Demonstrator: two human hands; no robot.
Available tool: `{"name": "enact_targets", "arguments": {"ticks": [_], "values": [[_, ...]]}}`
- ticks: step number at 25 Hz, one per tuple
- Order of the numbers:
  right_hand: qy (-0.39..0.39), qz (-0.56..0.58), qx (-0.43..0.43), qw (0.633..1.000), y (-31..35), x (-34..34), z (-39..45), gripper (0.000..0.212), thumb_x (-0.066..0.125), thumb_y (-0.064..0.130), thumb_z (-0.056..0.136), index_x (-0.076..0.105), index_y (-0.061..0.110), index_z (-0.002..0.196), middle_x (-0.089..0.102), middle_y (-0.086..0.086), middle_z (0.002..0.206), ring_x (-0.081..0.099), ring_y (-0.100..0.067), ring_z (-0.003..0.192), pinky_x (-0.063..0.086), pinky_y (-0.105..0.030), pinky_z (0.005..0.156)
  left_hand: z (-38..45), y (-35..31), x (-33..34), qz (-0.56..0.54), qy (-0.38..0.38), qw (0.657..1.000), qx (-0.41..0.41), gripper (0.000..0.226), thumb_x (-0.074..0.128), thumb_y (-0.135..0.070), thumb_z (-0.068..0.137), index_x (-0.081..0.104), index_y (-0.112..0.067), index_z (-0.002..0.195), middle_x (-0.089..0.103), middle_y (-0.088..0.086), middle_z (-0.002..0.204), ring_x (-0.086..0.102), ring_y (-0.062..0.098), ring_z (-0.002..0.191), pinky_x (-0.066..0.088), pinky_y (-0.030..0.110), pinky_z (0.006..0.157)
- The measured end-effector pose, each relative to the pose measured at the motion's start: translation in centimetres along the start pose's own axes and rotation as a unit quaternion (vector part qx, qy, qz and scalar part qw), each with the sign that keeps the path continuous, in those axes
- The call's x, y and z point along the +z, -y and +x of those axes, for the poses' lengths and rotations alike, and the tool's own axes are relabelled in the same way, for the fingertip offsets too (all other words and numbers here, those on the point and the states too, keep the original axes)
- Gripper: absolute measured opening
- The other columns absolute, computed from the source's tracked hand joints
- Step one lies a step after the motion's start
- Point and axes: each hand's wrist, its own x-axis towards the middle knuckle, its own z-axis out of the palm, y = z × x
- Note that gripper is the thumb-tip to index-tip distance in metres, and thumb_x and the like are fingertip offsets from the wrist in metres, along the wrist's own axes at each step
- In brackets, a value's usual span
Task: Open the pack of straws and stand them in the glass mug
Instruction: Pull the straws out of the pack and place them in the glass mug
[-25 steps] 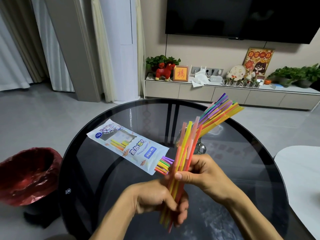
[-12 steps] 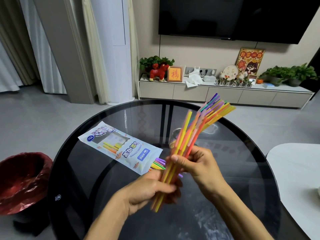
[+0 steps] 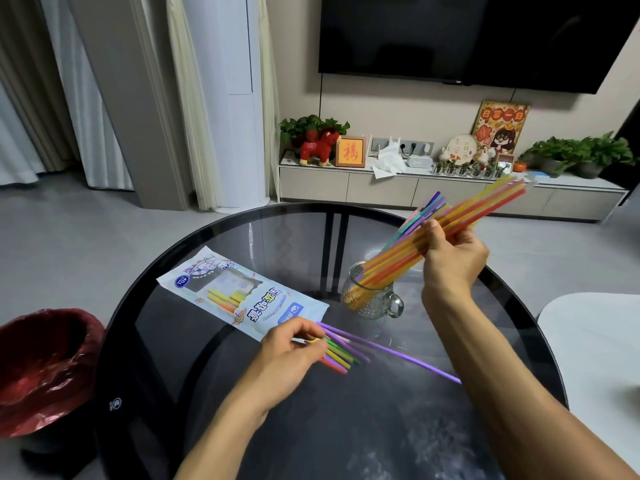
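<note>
Now our hands have come apart: our right hand (image 3: 450, 251) grips the big bunch of straws (image 3: 446, 226), tilted, low ends inside the glass mug (image 3: 372, 296). Just left of the mug lies the pack (image 3: 242, 299), where our left hand (image 3: 294, 351) pinches the leftover straws (image 3: 343, 355) sticking out.

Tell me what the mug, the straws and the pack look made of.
Mug: clear pressed glass, going by the see-through wall with a cut pattern and handle. Straws in the right hand: thin plastic, matte to translucent, in bright colours. Pack: glossy printed plastic film with a clear window, lying flat and creased; it could be laminated paper.
</note>
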Motion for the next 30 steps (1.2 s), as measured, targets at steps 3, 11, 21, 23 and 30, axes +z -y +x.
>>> {"name": "enact_targets", "arguments": {"ticks": [3,11,21,23,30], "values": [[-0.011,-0.078,-0.042,0.996,-1.1,1.1,-1.0,0.006,0.069,0.018,0.086,0.072,0.014,0.084,0.068,0.001,0.075,0.054,0.011,0.049,0.046,-0.010,0.057,0.2,0.1,0.0,0.010,-0.002,1.000,0.003,0.003,0.066,-0.021,0.086,0.069,-0.021,0.086,0.072,0.002,0.097,0.065,0.025,0.098,0.046,0.023,0.074],[0.047,-0.168,0.001,0.985,-3.2,1.5,-1.7,0.009,0.070,0.019,0.085,0.069,0.020,0.076,0.071,-0.003,0.076,0.067,-0.020,0.071,0.058,-0.040,0.076,0.3,0.0,-0.2,0.025,-0.007,1.000,0.005,0.005,0.065,-0.027,0.085,0.068,-0.023,0.085,0.072,-0.002,0.095,0.065,0.019,0.096,0.049,0.026,0.077],[0.243,-0.391,0.028,0.887,-1.5,-1.7,-0.7,0.049,0.057,0.052,0.090,0.069,0.011,0.068,0.072,-0.006,0.061,0.063,-0.019,0.048,0.052,-0.031,0.050,0.7,1.4,0.0,0.156,-0.044,0.986,0.049,0.005,0.060,-0.030,0.087,0.062,-0.025,0.085,0.068,-0.010,0.094,0.063,0.010,0.089,0.051,0.029,0.077],[0.273,-0.450,0.014,0.850,-1.9,-3.7,-1.6,0.053,0.057,0.057,0.086,0.070,0.011,0.064,0.071,-0.006,0.058,0.064,-0.020,0.049,0.047,-0.028,0.048,0.9,2.4,0.2,0.306,-0.077,0.943,0.101,0.010,0.055,-0.031,0.090,0.058,-0.027,0.099,0.061,-0.010,0.112,0.055,0.013,0.107,0.049,0.030,0.087],[0.414,-0.661,-0.136,0.611,-6.6,-8.5,-4.7,0.019,0.059,0.027,0.087,0.063,0.020,0.105,0.061,-0.005,0.113,0.056,-0.030,0.109,0.047,-0.038,0.085,1.9,4.2,1.3,0.459,-0.022,0.885,0.077,0.056,0.048,-0.037,0.094,0.028,-0.030,0.146,0.021,-0.003,0.159,0.018,0.020,0.145,0.029,0.044,0.111]]}}
